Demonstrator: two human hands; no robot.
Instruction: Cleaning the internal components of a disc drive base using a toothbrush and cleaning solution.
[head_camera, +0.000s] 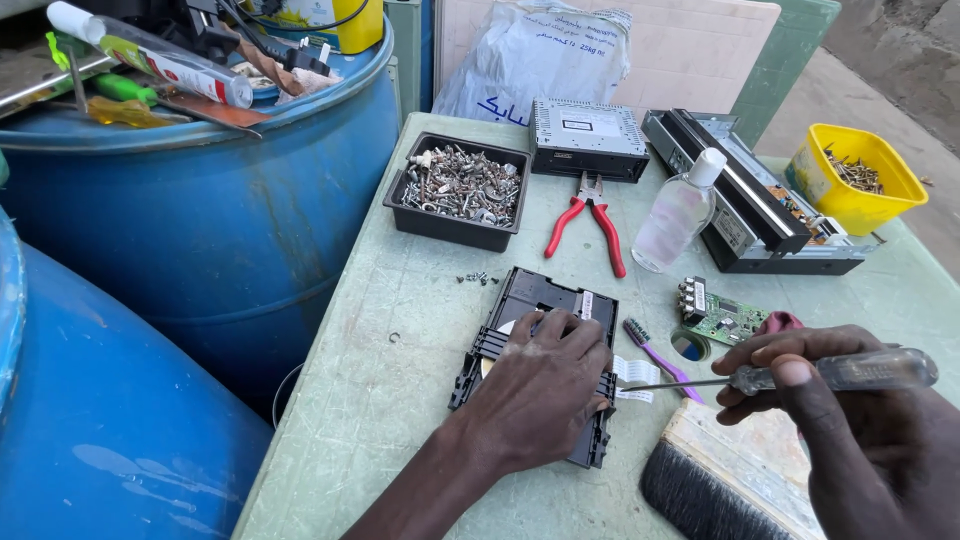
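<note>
Left hand (545, 385) flat, fingers spread, pressing black drive unit (540, 360) on counter (400, 400), frame centre. Right hand (850, 420), lower right, grip closed round screwdriver (800, 375), tip near unit's right edge. Risk: tip slips, tears white ribbon cable (635, 375); loose screws (476, 277) roll off.

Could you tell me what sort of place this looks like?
Probably an informal electronics repair or dismantling bench, perhaps outdoors: a black tray of loose screws, a bare green circuit board, an opened black disc drive unit under the left hand, and a screwdriver in the right hand.
</note>
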